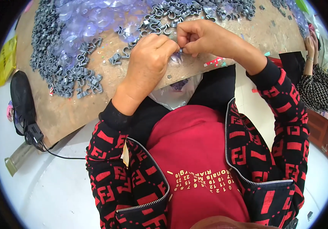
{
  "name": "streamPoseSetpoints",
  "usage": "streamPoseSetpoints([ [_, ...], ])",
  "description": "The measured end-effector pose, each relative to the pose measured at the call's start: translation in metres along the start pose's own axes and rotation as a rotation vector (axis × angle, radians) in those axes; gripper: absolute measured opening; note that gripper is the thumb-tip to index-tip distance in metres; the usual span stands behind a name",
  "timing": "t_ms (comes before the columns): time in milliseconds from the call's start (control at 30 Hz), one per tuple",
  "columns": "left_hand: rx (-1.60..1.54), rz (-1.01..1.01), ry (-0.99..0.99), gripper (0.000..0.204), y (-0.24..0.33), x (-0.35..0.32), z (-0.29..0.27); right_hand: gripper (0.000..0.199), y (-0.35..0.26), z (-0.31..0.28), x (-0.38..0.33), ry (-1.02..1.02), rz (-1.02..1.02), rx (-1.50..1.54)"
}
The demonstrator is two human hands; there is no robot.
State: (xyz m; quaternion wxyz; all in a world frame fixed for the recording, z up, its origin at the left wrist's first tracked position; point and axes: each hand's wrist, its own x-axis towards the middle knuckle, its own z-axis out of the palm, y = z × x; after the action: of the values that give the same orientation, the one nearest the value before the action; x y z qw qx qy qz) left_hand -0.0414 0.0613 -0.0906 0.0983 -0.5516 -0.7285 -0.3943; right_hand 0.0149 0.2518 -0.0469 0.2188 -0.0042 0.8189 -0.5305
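Observation:
My left hand (148, 57) and my right hand (204, 38) meet near the front edge of the table, their fingertips pinched close together. Between them is a small translucent purple suction cup (177, 58), its upper part mostly hidden by fingers. A small greyish bit shows at the fingertips, too small to name. Just beyond my knuckles lie grey plastic C-shaped clips (160, 23). To the left of my left hand, two or so loose clips (115, 58) rest on the board. A large heap of purple suction cups (91, 19) spreads behind.
Many more grey clips (47, 49) are piled along the table's (84, 114) left side. A black cylindrical object with a cable (23, 95) hangs at the left edge. A clear plastic bag (179, 93) sits below the front edge. Another person (316, 84) is at the right.

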Motion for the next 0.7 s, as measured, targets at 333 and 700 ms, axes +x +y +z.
streamPoseSetpoints([
  [333,0.028,0.084,-0.159,0.014,0.074,-0.039,-0.022,0.009,0.022,0.018,-0.053,0.254,-0.127,0.503],
  [700,0.153,-0.157,0.025,0.021,0.050,-0.033,-0.054,0.020,0.019,0.022,-0.006,0.761,-0.347,-0.410],
])
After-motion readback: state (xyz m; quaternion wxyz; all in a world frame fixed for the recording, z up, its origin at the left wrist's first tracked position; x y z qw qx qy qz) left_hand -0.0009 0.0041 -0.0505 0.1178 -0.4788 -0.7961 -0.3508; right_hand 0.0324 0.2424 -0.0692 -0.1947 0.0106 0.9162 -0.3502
